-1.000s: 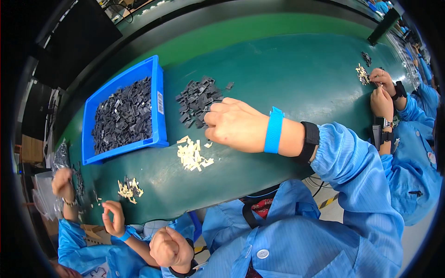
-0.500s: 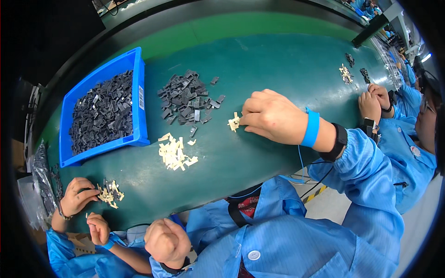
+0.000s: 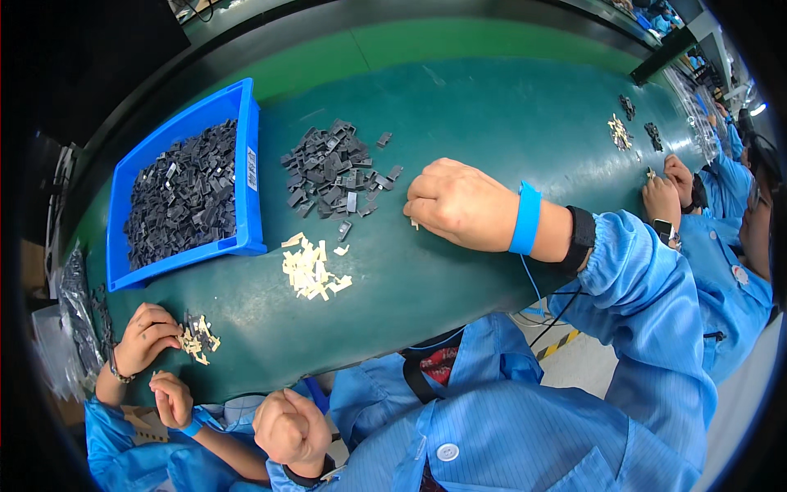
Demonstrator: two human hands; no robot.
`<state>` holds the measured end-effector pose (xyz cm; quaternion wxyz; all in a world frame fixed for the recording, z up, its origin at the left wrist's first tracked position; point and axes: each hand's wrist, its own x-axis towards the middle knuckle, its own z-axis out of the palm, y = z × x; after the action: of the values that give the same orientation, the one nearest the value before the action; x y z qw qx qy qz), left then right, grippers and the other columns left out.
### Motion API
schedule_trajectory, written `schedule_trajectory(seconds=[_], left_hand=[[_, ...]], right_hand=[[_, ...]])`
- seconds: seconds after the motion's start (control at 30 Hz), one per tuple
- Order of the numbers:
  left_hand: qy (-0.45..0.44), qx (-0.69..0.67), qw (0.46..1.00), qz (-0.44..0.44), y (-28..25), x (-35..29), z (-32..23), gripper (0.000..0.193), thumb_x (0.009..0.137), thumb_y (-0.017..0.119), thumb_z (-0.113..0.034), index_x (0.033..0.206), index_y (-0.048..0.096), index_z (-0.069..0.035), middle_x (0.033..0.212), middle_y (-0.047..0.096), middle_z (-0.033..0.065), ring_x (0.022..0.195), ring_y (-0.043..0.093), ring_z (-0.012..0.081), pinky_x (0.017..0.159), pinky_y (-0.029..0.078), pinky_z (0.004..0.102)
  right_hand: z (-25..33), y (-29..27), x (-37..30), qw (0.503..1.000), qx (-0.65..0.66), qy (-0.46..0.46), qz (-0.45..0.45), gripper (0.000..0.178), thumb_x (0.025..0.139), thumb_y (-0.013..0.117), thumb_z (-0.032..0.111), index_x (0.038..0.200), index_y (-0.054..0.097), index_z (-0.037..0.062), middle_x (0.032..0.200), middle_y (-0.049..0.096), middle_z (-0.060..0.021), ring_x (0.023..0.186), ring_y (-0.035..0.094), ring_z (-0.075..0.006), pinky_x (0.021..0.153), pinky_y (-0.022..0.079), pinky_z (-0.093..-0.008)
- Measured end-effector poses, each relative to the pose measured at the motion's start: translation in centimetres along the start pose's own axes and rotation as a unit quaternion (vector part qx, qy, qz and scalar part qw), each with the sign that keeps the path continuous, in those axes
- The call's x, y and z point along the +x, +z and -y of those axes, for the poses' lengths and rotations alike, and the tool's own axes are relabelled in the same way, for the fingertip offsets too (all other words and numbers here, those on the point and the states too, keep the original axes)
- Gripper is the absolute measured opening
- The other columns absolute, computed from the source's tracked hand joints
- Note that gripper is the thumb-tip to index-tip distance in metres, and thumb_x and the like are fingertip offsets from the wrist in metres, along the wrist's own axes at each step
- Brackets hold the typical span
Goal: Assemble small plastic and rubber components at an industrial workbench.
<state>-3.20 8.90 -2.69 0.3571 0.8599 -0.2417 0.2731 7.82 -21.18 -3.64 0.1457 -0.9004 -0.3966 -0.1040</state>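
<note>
My right hand [image 3: 464, 207] is over the table with its fingers bent down and together, covering most of a small group of cream-coloured strips [image 3: 415, 224]. Only a bit of one strip shows below the fingertips, and whatever the fingers pinch is hidden. A blue wrist strap with a cord circles that wrist. My left hand [image 3: 291, 428] is closed near my body at the table's front edge; its contents are not visible. Between the hands lie a larger heap of cream strips [image 3: 310, 272] and, beyond it, a heap of dark grey rectangular plastic pieces [image 3: 329, 170].
A blue bin [image 3: 252, 193] full of dark grey pieces stands on the left. A co-worker's hands [image 3: 147, 338] work beside a small mixed pile [image 3: 197, 338] at lower left. Another co-worker's hands [image 3: 668, 193] are at far right, near small piles [image 3: 620, 134].
My right hand has moved slightly left, over the small group of cream strips that was in plain view beside its fingertips. My left hand stays closed in nearly the same place.
</note>
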Motion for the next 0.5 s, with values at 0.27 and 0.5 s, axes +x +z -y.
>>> schedule_trajectory(seconds=[0.27, 0.5], left_hand=[[0.01, -0.104, 0.994, 0.019, 3.1, 3.0, -1.4, 0.038, 0.06, 0.051, 0.022, 0.053, 0.026, -0.006, 0.047, 0.034, 0.0068, 0.036, 0.033, 0.022, 0.035, 0.028, 0.0293], [-0.383, -0.445, 0.801, 0.122, 5.9, 4.9, -3.8, 0.006, 0.08, 0.058, -0.004, 0.076, 0.055, -0.002, 0.054, 0.052, 0.0012, 0.041, 0.042, 0.01, 0.04, 0.03, 0.02]], right_hand=[[-0.9, -1.8, 0.2, 0.996, -0.007, 0.025, -0.08, 0.017, 0.066, 0.062, 0.002, 0.083, 0.06, 0.0018, 0.077, 0.057, -0.0084, 0.069, 0.054, -0.0264, 0.065, 0.044, -0.035], [2.0, -4.0, -0.1, 0.966, 0.042, 0.057, -0.25, 0.018, 0.066, 0.062, -0.003, 0.083, 0.059, 0.0025, 0.077, 0.06, -0.009, 0.069, 0.058, -0.0252, 0.06, 0.047, -0.0335]])
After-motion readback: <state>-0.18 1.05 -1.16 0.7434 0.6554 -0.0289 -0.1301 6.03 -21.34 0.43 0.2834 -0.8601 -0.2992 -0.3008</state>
